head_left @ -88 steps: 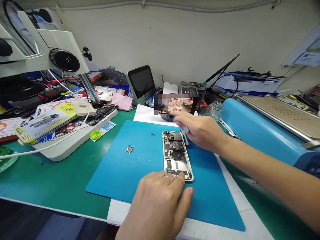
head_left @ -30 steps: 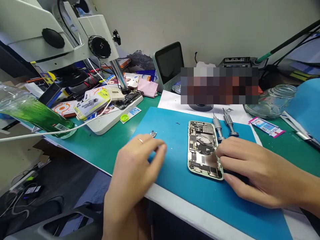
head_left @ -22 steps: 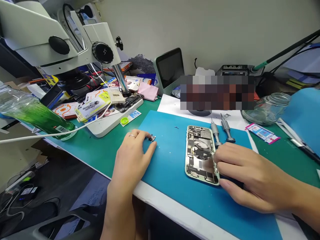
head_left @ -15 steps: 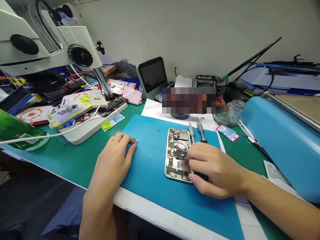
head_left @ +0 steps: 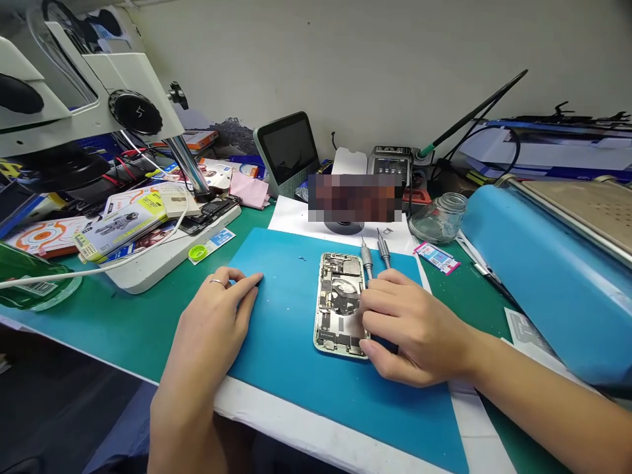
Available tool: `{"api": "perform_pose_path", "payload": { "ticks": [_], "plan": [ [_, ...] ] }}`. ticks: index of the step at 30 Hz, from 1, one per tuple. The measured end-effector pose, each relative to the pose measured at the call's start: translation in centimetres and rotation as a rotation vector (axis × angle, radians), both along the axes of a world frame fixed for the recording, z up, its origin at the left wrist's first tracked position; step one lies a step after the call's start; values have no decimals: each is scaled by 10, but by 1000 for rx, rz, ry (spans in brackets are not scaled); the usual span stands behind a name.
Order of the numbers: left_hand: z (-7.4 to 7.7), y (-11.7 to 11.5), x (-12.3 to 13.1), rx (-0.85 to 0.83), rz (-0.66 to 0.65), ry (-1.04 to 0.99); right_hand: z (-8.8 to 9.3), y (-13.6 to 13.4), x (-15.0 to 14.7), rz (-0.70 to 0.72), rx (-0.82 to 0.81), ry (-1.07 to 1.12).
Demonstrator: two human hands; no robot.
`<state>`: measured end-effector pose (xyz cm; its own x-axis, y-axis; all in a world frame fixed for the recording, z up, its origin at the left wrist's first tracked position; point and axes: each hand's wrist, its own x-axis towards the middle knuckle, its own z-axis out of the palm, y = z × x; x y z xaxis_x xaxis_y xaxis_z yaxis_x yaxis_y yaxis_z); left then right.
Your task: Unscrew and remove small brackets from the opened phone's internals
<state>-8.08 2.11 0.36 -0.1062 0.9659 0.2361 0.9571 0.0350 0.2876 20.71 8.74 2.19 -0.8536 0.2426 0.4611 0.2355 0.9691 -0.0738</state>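
Note:
An opened smartphone lies on the blue mat, its inner boards, flex cables and round coil exposed. Curled along its right edge is my right hand, fingertips and thumb closed on the frame. My left hand rests at the mat's left side, thumb and index finger drawn together; whatever lies under the fingertips is hidden. Just beyond my right hand are two grey screwdrivers, one beside the phone and another to its right. A tiny dark part and a few white specks sit on the mat.
A microscope overhangs the left, above boxes and a green bottle. At the back stand a smart display, a soldering station and a glass jar. A blue machine fills the right.
The whole view has shifted slightly. My left fingertips now cover the small metal bits that showed there before, the index finger straighter. My right hand stays at the phone's edge.

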Motion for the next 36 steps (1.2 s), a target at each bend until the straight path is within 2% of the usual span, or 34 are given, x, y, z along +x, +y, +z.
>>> {"api": "perform_pose_path", "payload": {
  "ticks": [10,18,21,24,27,30,33,36],
  "plan": [
    [5,-2,2,-15,46,-117,-1,-5,-2,-49,144,37],
    [3,0,-10,60,215,-295,-2,-4,-2,-60,93,34],
    [6,-2,-10,72,239,-340,-1,-4,-2,-71,85,45],
    [9,-9,7,153,159,-383,0,-5,-2,-81,96,71],
    [9,-19,40,256,-60,-401,1,-7,-4,-66,136,96],
    [6,-26,73,233,-235,-376,0,-10,-5,-44,168,104],
    [2,-26,89,202,-273,-354,-3,-9,-5,-40,146,114],
    [2,-24,93,205,-257,-334,-5,-9,-4,-64,127,120]
  ]
}}
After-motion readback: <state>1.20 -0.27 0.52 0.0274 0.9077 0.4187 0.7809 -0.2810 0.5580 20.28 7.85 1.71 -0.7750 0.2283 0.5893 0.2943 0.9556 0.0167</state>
